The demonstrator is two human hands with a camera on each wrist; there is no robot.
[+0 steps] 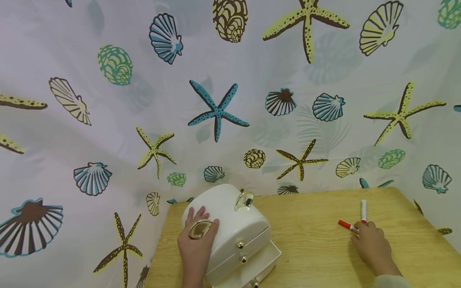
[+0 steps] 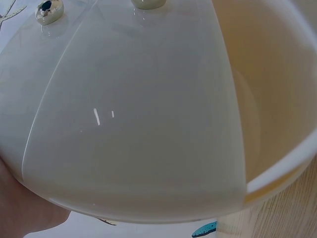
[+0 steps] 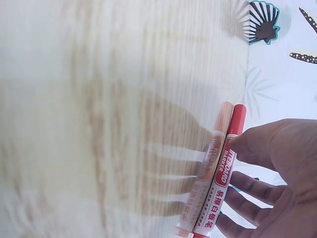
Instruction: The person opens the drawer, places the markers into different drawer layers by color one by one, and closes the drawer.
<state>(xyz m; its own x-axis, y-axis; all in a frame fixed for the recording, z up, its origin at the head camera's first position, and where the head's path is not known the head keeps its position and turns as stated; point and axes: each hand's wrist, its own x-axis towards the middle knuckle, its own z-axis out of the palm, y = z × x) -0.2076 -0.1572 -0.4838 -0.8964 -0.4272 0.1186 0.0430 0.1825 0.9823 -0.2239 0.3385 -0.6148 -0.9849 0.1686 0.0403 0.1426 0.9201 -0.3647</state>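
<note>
In the head view my left hand rests on the rounded top of a white drawer box, fingers spread around one shiny gold ring handle. Part of this hand shows beside the box's glossy side in the left wrist view. My right hand is low over the table at two markers. One is a red-capped marker; the other, a white marker, points away from me. Up close, thumb and fingers of my right hand pinch a red-and-white whiteboard marker, its reflection alongside.
A lower drawer of the box stands pulled out, with gold knobs on the fronts. The light wooden table reaches a curtain printed with shells and starfish, which also hangs along both sides.
</note>
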